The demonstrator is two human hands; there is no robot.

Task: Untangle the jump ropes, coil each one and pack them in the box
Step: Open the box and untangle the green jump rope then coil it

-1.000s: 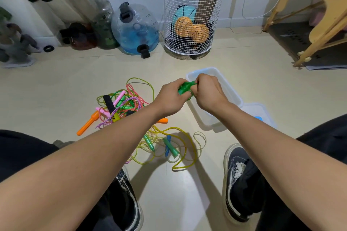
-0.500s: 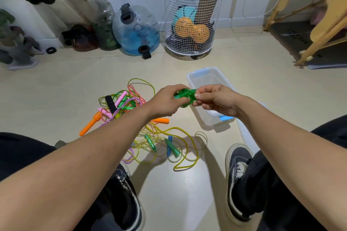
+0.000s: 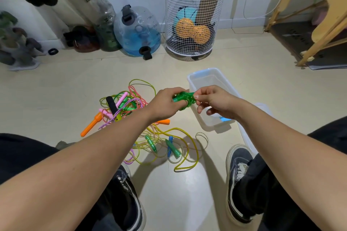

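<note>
A coiled green jump rope (image 3: 185,98) with green handles is held in the air between both hands, just left of the clear plastic box (image 3: 197,78). My left hand (image 3: 164,104) grips the bundle from the left. My right hand (image 3: 214,102) pinches its right end with thumb and forefinger, over the box. On the floor below lies a tangle of ropes (image 3: 142,124): yellow, pink and purple cords with orange, pink, green, blue and black handles.
The box lid (image 3: 262,108) lies right of the box. A white wire basket (image 3: 193,15), a blue water jug (image 3: 138,30) and bottles stand along the wall. A wooden frame (image 3: 323,20) is at the right. My two shoes (image 3: 242,180) flank bare floor.
Both hands have dropped slightly from over the box's near-left rim. My right hand turned from a closed grip to a pinch on the green bundle's end. The lid is more hidden.
</note>
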